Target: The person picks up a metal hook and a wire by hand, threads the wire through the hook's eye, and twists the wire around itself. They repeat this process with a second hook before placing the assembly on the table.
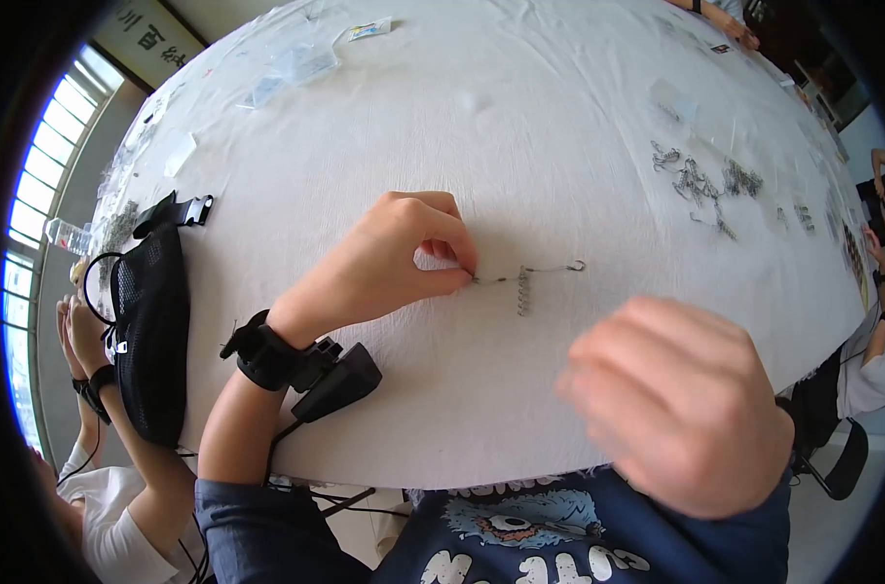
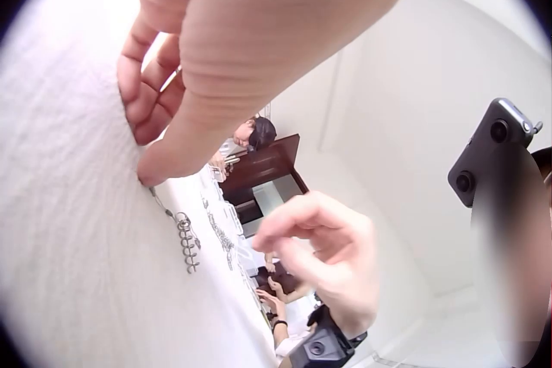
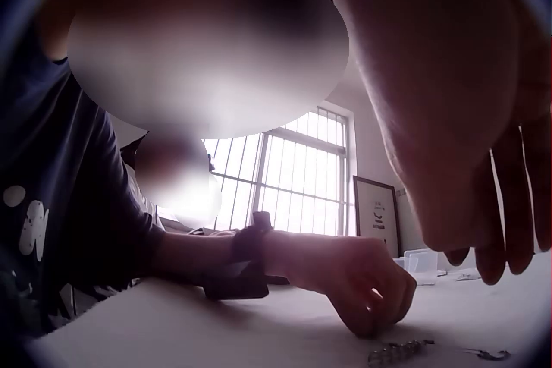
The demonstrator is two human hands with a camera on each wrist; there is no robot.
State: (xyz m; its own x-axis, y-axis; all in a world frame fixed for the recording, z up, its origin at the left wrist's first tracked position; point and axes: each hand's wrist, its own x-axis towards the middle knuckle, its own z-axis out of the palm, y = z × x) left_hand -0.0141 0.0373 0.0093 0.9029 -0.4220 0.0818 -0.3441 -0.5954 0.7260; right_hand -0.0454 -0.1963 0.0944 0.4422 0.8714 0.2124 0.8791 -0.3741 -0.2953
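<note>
My left hand (image 1: 374, 253) rests at the middle of the white table, thumb and fingertips pinching the near end of a fishing rig. The rig's wire (image 1: 506, 279) runs right across the cloth, with a small coil spring (image 1: 523, 294) hanging off it and a fish hook (image 1: 579, 266) at its far end. In the left wrist view the spring (image 2: 187, 243) lies just past the pinching fingertips. My right hand (image 1: 671, 404), blurred, is raised over the front right of the table, apart from the rig. Its fingers are loosely bent, and nothing shows in them.
A black mesh bag (image 1: 152, 331) lies at the left edge. Several hooks and springs (image 1: 700, 183) are heaped at the right, near a clear plastic bag (image 1: 673, 100). More clear packaging (image 1: 292, 73) lies at the back left. Other people's hands (image 1: 77, 331) are around the table.
</note>
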